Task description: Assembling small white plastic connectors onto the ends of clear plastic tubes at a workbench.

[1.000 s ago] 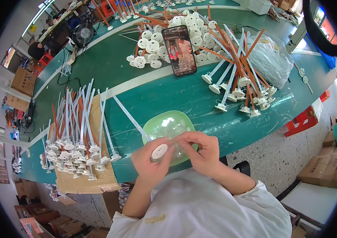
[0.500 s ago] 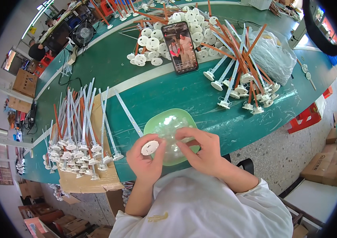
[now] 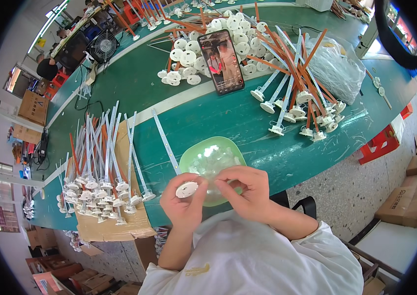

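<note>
My left hand (image 3: 183,200) grips a white round disc (image 3: 187,189) by its edge. From behind that disc a pale LED strip (image 3: 166,141) sticks up and away, leaning to the left. Close beside it, the thumb and fingertips of my right hand (image 3: 244,188) are pinched together; anything between them is too small to make out. Under and beyond both hands sits a light green bowl (image 3: 186,164) with a heap of small clear plastic pieces (image 3: 213,160). The hands cover its near part.
On cardboard (image 3: 132,225) at left lie several disc-ended strips (image 3: 98,189). Another bundle of strips (image 3: 294,93) stands at right beside a clear plastic bag (image 3: 336,71). A phone (image 3: 221,61) leans against piled white discs (image 3: 187,58). A black fan (image 3: 103,45) stands at far left.
My right hand has moved a little left and down, and its fingers have closed further. The disc in my left hand has tipped flatter, its strip now more upright.
</note>
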A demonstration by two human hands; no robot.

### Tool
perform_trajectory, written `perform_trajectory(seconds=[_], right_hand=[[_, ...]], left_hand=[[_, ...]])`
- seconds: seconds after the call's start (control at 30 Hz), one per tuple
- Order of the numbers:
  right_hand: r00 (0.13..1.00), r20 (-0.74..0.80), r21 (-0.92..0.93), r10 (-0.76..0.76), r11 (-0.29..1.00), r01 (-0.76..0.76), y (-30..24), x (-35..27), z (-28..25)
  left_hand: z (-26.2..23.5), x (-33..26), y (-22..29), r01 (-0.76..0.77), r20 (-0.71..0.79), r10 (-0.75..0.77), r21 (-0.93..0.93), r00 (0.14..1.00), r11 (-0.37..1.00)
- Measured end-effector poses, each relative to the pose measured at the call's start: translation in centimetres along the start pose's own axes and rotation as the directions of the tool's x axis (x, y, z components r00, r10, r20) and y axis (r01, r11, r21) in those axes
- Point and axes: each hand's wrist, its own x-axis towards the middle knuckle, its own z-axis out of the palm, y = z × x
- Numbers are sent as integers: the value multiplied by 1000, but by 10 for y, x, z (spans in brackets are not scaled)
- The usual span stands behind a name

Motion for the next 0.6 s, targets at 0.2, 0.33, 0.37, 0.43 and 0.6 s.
perform_trajectory(seconds=[0.2,0.33,0.37,0.43,0.6], right_hand=[[971,36,-244,-236,940,237,1,0,-5],[914,-34,-300,-405,876,378,-11,0,-6],[884,-24,-324,-467,840,435,-15,1,-6],[859,-13,-338,-511,811,477,-18,5,-6],[793,0,-382,-609,733,563,-17,9,-5]], left_hand=[[-7,4,2,24,137,-38,106,990,994],[6,9,11,-112,224,125,-67,966,991],[9,9,15,-42,238,89,-197,967,980],[8,9,16,-49,328,88,-125,940,991],[7,10,12,-91,480,145,-134,865,987]])
